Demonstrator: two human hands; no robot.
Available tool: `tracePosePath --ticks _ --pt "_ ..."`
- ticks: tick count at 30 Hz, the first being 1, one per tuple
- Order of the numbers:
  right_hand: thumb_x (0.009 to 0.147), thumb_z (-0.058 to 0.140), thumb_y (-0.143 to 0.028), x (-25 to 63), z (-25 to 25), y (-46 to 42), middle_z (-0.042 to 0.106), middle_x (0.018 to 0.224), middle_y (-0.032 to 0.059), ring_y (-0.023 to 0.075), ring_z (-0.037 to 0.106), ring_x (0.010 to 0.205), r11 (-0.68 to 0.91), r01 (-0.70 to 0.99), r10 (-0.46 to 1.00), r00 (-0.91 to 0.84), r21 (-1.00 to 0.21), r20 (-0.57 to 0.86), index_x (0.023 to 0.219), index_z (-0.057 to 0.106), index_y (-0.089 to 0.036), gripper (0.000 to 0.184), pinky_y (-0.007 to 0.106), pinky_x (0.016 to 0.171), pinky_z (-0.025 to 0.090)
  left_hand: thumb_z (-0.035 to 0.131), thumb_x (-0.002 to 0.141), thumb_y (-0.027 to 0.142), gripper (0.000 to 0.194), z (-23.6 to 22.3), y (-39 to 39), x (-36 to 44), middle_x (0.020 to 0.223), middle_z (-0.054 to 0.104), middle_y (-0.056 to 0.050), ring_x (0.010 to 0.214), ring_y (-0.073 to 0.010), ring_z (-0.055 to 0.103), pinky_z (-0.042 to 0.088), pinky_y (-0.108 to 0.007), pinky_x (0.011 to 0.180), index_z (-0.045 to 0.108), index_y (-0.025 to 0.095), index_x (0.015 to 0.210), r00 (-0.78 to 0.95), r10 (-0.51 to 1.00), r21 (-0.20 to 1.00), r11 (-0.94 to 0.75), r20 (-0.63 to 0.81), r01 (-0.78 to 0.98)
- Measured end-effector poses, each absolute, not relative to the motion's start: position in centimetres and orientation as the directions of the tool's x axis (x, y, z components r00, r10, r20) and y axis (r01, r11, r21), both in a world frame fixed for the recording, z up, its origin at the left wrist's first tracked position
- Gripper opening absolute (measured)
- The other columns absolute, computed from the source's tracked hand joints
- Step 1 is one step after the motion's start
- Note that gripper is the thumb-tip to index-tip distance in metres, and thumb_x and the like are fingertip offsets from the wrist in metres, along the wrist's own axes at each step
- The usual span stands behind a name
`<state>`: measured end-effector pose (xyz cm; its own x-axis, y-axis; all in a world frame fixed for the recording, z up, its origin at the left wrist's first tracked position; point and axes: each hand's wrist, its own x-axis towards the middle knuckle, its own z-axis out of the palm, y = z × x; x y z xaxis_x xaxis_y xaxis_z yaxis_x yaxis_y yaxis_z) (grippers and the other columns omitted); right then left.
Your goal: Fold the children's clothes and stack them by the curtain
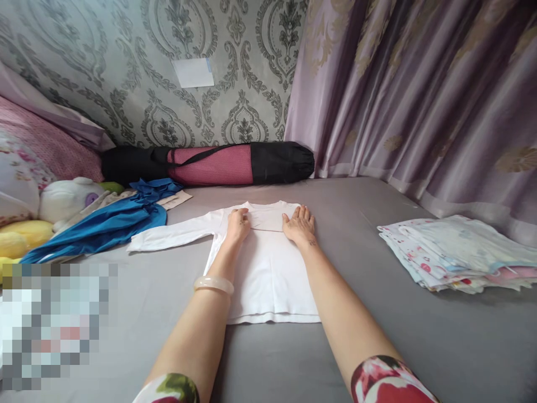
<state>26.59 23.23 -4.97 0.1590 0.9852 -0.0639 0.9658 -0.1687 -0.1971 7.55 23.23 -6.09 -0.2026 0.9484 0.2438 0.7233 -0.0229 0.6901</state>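
A white long-sleeved shirt lies flat on the grey bed sheet, its neckline away from me. One sleeve stretches out to the left. The other lies folded across the chest as a band. My left hand, below a pale bangle, is at the left shoulder of the shirt with its fingers curled in on the cloth. My right hand rests flat on the right shoulder, fingers stretched forward. Both hands touch the shirt.
A stack of folded printed clothes sits at the right. To the left are a blue garment, a white plush toy and a yellow one. Along the wall lies a black and pink rolled bag. Purple curtains hang at the right.
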Motion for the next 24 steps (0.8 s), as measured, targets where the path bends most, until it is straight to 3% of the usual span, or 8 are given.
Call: tracePosePath --ticks 11,19,21,24 --pt "0.099 0.016 -0.046 26.7 -5.0 23.2 0.012 0.160 0.0168 0.0262 0.010 0.147 -0.176 0.973 0.984 0.170 -0.148 -0.048 0.152 0.018 0.001 0.071 0.042 0.118 0.011 0.048 0.071 0.007 0.043 -6.6 23.0 7.3 0.105 0.065 -0.012 0.103 -0.0254 0.059 0.041 -0.035 0.101 0.072 0.013 0.105 -0.199 0.942 0.668 -0.033 0.269 0.743" --pt "0.099 0.027 -0.046 27.0 -3.1 23.8 0.001 0.162 0.0154 0.0263 0.002 0.148 -0.204 0.951 0.962 0.150 -0.235 -0.227 0.154 0.011 -0.003 0.071 0.043 0.119 0.007 0.049 0.078 0.008 0.037 -5.0 22.0 7.6 0.119 0.059 -0.017 0.116 -0.0320 0.051 0.039 -0.042 0.100 0.071 0.014 0.108 -0.251 0.924 0.640 0.009 0.289 0.769" --pt "0.097 0.039 -0.044 28.0 -1.8 24.2 0.009 0.161 0.0155 0.0256 0.012 0.148 -0.181 0.937 0.959 0.102 -0.298 -0.263 0.152 0.022 -0.007 0.069 0.039 0.118 0.014 0.049 0.081 0.010 0.035 -4.5 21.9 7.6 0.117 0.062 -0.016 0.114 -0.0324 0.052 0.039 -0.042 0.098 0.071 0.016 0.107 -0.236 0.928 0.636 -0.002 0.289 0.772" --pt "0.096 0.042 -0.039 30.0 0.5 24.8 0.037 0.153 0.0134 0.0206 0.039 0.138 -0.135 0.925 0.970 0.050 -0.356 -0.239 0.144 0.044 -0.012 0.055 0.029 0.111 0.030 0.049 0.083 0.014 0.032 -4.2 21.9 7.8 0.114 0.067 -0.015 0.114 -0.0320 0.054 0.040 -0.040 0.097 0.070 0.017 0.107 -0.193 0.947 0.619 -0.008 0.258 0.786"
